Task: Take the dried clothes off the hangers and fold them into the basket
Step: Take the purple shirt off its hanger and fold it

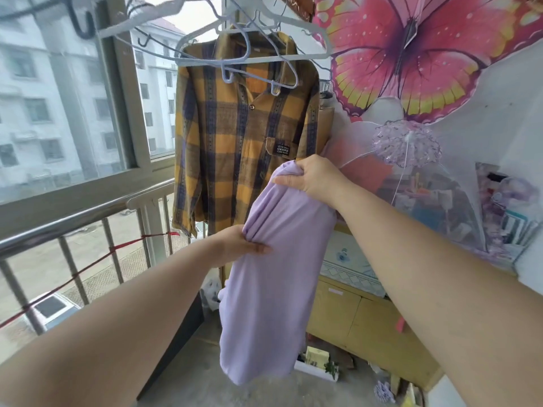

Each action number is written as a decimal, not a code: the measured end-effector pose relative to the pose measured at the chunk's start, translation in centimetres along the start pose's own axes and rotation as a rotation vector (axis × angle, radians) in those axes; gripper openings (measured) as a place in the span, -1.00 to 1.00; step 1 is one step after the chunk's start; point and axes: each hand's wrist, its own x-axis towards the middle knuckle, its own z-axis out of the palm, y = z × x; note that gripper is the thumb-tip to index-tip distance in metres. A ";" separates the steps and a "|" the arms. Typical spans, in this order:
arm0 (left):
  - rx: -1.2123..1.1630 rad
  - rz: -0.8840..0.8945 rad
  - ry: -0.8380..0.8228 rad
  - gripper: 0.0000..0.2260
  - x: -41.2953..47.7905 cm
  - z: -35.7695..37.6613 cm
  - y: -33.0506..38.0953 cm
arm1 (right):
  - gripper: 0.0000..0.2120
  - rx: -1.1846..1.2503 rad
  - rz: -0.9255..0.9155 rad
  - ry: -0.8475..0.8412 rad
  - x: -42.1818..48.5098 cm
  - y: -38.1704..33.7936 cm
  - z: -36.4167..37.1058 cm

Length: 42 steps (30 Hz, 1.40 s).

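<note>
A lilac garment hangs in front of me, bunched lengthwise and off its hanger. My right hand grips its top end. My left hand pinches the folds on its left side, lower down. Behind it a yellow and navy plaid shirt hangs on a white hanger from the rack above. Several empty white hangers dangle to the upper left. No basket is in view.
A metal balcony railing with a red cord runs along the left, below a window. A wooden cabinet stands at the right, with a mesh food cover on it. A pink butterfly kite hangs on the wall. Small clutter lies on the concrete floor.
</note>
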 end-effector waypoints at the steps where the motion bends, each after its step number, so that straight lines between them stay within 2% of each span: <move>1: -0.120 -0.035 -0.066 -0.57 -0.1 0.0 0.0 | -0.48 0.008 -0.010 -0.002 0.1 -0.1 0.0; 3: -0.282 -0.076 -0.199 -0.56 -0.3 0.0 0.1 | -0.51 0.035 -0.033 -0.006 0.1 -0.2 -0.1; 6: -0.372 -0.067 -0.324 -0.45 -0.5 0.0 0.1 | -0.53 0.069 -0.060 0.010 0.3 -0.6 -0.4; 13: -0.484 -0.060 -0.401 -0.45 -0.9 -0.1 0.5 | -0.68 0.180 -0.112 0.087 0.6 -1.3 -0.5; 18: -0.448 -0.048 -0.453 -0.47 -1.0 1.3 0.8 | -0.57 0.214 -0.156 0.089 1.1 -1.9 0.3; 21: -0.409 -0.064 -0.507 -0.19 -1.0 1.7 1.1 | -0.66 0.196 -0.161 0.074 1.3 -2.2 0.6; 22: -0.369 -0.066 -0.531 -0.18 -1.0 1.9 1.4 | -0.69 0.198 -0.158 0.075 1.2 -2.3 0.7; 23: -0.338 -0.061 -0.549 -0.26 -1.1 2.1 1.8 | -0.71 0.192 -0.159 0.082 1.1 -2.3 0.7; 26: -0.398 -0.028 -0.490 -0.69 -1.2 2.4 2.9 | -0.75 0.292 -0.125 0.102 1.1 -1.3 1.2; 28: -0.483 -0.020 -0.404 -0.77 -1.1 2.2 3.4 | -0.56 0.522 -0.059 0.083 1.0 -0.2 1.8; 30: -0.546 -0.013 -0.346 -0.72 -0.9 1.6 3.7 | -0.25 0.779 0.017 0.066 0.6 1.4 2.6; 32: -0.578 0.001 -0.294 -0.71 -0.7 1.1 4.1 | -0.05 0.970 0.147 -0.013 -0.5 3.7 4.0; 35: -0.598 0.052 -0.204 -0.82 -0.7 0.4 5.0 | 0.01 1.095 0.190 -0.396 -3.3 7.5 7.7; 37: -0.603 0.084 -0.186 -0.85 -0.6 0.2 5.7 | -0.01 1.263 0.172 -0.578 -5.0 8.4 9.9; 39: -0.605 0.112 -0.215 -0.84 -0.4 -0.1 6.2 | 0.00 1.417 0.152 -0.687 -6.0 7.9 11.0; 42: -0.610 0.152 -0.237 -0.74 -0.1 -0.6 6.7 | -0.24 1.408 0.154 -0.749 -6.5 6.8 11.3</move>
